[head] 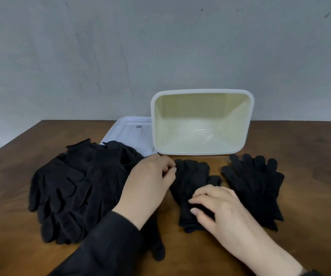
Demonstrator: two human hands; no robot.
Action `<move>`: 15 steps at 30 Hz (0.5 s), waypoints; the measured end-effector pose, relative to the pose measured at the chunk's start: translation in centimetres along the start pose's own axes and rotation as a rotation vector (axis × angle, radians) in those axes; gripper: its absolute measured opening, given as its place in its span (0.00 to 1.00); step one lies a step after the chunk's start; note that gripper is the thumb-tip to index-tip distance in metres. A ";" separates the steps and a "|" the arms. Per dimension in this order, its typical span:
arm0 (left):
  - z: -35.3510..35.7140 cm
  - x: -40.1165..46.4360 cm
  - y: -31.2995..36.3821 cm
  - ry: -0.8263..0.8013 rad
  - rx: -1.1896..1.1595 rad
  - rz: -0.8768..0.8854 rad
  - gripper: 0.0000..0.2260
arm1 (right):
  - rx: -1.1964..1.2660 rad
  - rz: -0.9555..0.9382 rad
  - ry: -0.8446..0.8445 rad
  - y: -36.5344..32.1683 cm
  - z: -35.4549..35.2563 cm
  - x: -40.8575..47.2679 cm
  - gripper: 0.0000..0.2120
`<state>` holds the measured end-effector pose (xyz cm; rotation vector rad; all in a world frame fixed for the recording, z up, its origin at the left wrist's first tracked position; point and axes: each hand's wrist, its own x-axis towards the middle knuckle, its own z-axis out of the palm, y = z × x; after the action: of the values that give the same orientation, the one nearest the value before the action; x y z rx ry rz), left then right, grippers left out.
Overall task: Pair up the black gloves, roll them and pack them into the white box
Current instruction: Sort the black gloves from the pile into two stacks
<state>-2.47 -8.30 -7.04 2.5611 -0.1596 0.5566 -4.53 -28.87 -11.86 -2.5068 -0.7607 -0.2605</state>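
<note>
— Black gloves, lots of them! Where are they all?

— A big pile of black gloves (77, 188) sits on the left side of the brown table (310, 156). One glove in the middle (194, 180) lies flat with its fingers pointing at the white box (202, 122). Another flat lot, the gloves on the right (254, 188), lies just beside it, a little apart.

— And the box?

— It is at the back of the table, by the grey wall (160, 46). It looks tipped so its open side faces us. I see nothing inside it. Its white lid (128, 134) lies flat next to it on the left, and the pile covers one corner of the lid.

— What is the left hand doing?

— The left hand (150, 180) reaches over the edge of the pile. Its fingers are curled in, with the tips close together, right by the fingertips of the middle glove. I cannot tell if it is pinching the glove or only touching it. It has a black sleeve (104, 246).

— And the right hand?

— The right hand (218, 208) lies on the lower part of the middle glove, near its cuff. Its fingers are a bit bent and spread a little, pressing down on the cloth. They are not wrapped around it
</note>
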 end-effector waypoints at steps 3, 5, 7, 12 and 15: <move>-2.4 0.7 -2.5 0.187 0.122 -0.094 0.08 | 0.008 0.022 -0.018 0.1 0.0 0.0 0.14; -4.3 1.0 -4.9 0.266 0.218 -0.212 0.11 | 0.009 0.027 -0.023 0.1 0.0 0.1 0.13; -6.1 1.1 -7.1 0.209 0.297 -0.324 0.14 | 0.015 0.043 -0.034 0.2 0.1 0.1 0.11; -8.0 1.3 -10.2 -0.087 0.362 -0.389 0.18 | 0.043 0.070 -0.063 0.3 0.1 0.1 0.10; -8.6 1.5 -10.4 -0.045 0.275 -0.370 0.15 | 0.053 0.071 -0.053 0.2 0.0 0.1 0.09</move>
<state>-1.92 5.03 -4.41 2.7713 0.3955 0.4005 -4.34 -28.93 -11.91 -2.4933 -0.6892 -0.1481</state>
